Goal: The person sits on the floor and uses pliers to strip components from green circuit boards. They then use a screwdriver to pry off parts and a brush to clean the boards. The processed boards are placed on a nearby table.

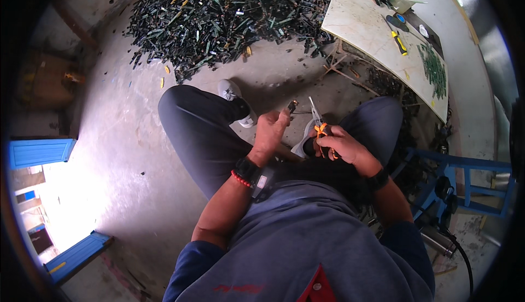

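Note:
Between my knees, my left hand [272, 130] pinches a small dark piece with a coppery end [292, 106]; its exact kind is too small to make out. My right hand [342, 144] is closed round the orange and black handles of a pair of long-nose pliers [316, 114]. The pliers' silver jaws point up and away from me, a short way right of the small piece and apart from it. Whether the jaws are parted is hard to see.
A large heap of dark strip-like parts [219, 20] covers the floor ahead. At the right, a pale board [372, 34] on a metal frame bears a yellow-black screwdriver [400, 43] and a pile of green strips [432, 70]. A blue stool frame [465, 162] stands by my right elbow.

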{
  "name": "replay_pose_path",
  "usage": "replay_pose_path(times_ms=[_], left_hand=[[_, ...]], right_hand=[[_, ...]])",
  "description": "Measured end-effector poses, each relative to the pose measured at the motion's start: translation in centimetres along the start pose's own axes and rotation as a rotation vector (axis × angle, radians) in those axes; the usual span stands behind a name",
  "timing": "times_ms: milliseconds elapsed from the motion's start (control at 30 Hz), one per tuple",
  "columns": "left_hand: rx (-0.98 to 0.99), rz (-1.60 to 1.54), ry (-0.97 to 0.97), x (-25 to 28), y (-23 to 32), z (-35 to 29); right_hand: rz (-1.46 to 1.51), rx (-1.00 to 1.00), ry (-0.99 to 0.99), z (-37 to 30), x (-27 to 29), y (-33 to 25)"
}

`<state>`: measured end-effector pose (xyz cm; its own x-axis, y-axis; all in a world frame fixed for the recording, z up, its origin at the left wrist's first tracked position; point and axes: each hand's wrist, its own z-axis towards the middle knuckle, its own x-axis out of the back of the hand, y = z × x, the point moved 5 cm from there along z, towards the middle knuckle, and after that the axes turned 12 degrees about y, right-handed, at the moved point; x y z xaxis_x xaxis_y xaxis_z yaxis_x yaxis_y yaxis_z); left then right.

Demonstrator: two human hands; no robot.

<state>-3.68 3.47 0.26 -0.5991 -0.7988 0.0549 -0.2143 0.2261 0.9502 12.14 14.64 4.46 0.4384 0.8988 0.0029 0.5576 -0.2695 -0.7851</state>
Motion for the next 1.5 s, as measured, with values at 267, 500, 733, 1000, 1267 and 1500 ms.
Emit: replay_pose_path(times_ms=[267, 500, 733, 1000, 1267, 1500], left_hand=[[0.011, 0.049, -0.023, -0.6, -0.6, 0.1], [0.021, 0.061, -0.001, -0.5, -0.9, 0.2], [-0.028, 0.093, 0.010, -0.6, -1.3, 0.3], [-0.032, 0.138, 0.048, -0.7, -2.1, 0.5], [-0.202, 0.546, 0.181, -1.3, 1.0, -0.5], [-0.348, 0.711, 0.261, -1.5, 0.5, -0.4]], right_hand=[[-0.377, 0.140, 0.189, -0.8, -0.9, 0.1], [-0.703, 0.237, 0.293, -0.1, -1.3, 0.4], [-0.622, 0.250, 0.251, 0.3, -1.4, 0.7], [-0.280, 0.001, 0.134, -0.1, -2.0, 0.1], [-0.451, -0.033, 0.178, 0.9, -1.4, 1.0], [-1.021, 0.358, 0.251, 1.2, -2.9, -0.9]])
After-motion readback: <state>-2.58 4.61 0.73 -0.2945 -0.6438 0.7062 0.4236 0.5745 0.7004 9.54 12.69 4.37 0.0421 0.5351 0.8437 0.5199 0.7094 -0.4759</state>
